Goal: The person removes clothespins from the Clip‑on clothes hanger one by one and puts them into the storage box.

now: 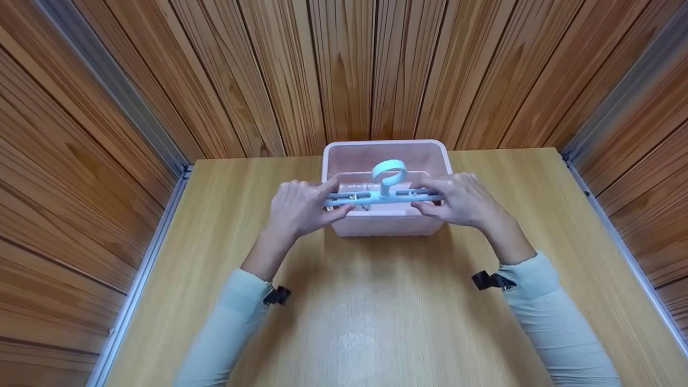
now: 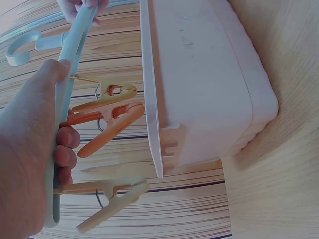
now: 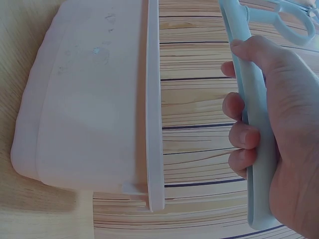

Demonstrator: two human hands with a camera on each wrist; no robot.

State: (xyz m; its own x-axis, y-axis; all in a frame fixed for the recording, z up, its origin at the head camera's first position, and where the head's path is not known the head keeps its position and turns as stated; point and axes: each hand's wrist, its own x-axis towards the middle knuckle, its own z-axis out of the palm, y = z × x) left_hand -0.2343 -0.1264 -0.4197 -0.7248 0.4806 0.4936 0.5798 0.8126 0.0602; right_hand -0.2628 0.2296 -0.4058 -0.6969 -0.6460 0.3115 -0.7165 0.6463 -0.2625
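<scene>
Blue hanger [image 1: 382, 197]; above pink bin [image 1: 384, 226]; left hand [image 1: 302, 207], right hand [image 1: 459, 199]: fingers gripping its bar; clips [image 2: 112, 129] hang at left

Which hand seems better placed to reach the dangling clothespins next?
Probably the left hand: three clothespins hang near its fingers, along that end of the clothes hanger. The right wrist view shows none near the right hand. Both hands grip the clothes hanger, though.
</scene>
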